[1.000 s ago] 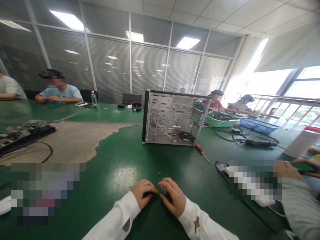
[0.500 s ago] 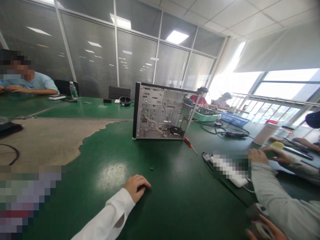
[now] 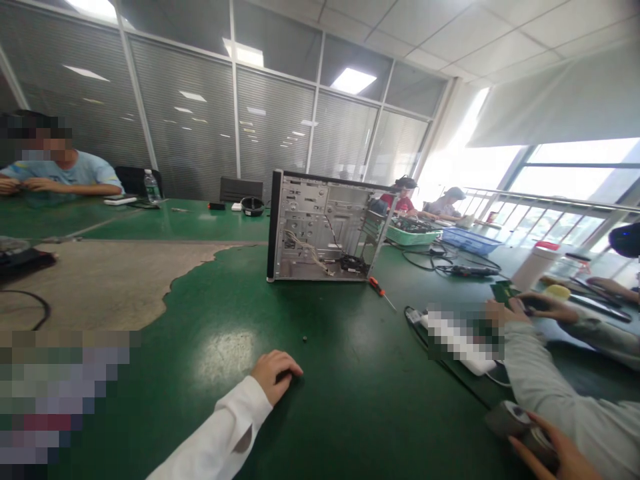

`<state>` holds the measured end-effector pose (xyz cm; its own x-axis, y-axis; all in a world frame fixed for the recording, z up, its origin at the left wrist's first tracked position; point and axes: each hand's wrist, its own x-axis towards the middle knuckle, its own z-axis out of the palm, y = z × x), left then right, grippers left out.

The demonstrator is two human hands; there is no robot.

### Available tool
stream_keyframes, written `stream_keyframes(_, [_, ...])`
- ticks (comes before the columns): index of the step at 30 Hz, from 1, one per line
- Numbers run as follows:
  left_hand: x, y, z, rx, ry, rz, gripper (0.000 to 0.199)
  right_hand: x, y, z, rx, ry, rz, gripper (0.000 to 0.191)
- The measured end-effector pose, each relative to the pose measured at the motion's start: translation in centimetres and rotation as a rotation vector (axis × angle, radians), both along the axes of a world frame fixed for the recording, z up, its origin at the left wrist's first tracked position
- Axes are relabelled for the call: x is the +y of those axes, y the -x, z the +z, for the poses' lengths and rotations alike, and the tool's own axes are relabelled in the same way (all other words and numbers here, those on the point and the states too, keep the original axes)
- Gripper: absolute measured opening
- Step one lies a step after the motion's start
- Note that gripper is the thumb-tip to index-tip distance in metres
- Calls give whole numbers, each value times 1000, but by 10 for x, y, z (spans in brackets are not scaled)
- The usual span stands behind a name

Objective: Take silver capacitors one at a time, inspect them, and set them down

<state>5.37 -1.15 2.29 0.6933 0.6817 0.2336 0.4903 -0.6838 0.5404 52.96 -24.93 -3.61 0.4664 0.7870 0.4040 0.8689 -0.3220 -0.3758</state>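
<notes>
My left hand [image 3: 275, 378] curled palm-down on green surface [image 3: 350, 400]; grip narrow, can't tell if holding anything. Small screw [image 3: 305, 339] just ahead. Right grip outside my view.

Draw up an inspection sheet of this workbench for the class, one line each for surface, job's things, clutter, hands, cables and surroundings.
Surface: green table, worn tan patch at left.
Job's things: open computer case upright, orange-handled screwdriver beside it, small screw loose on the table.
Clutter: blurred power strip.
Hands: left hand curled on the table; right hand not in view.
Cables: black cable behind the screwdriver.
Surroundings: seated co-worker, blinds.
</notes>
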Motion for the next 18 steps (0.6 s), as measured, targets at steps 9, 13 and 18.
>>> stream_keyframes(9, [0,-1,0,10,3,11,26,56,30,19,-27,14,5,53])
stream_keyframes(13, [-1,0,0,2,-1,7,26,77,66,27,-274,-246,-73,60])
stream_keyframes(18, [0,0,-1,-7,-3,-1,27,98,158,61,-398,-268,214,40])
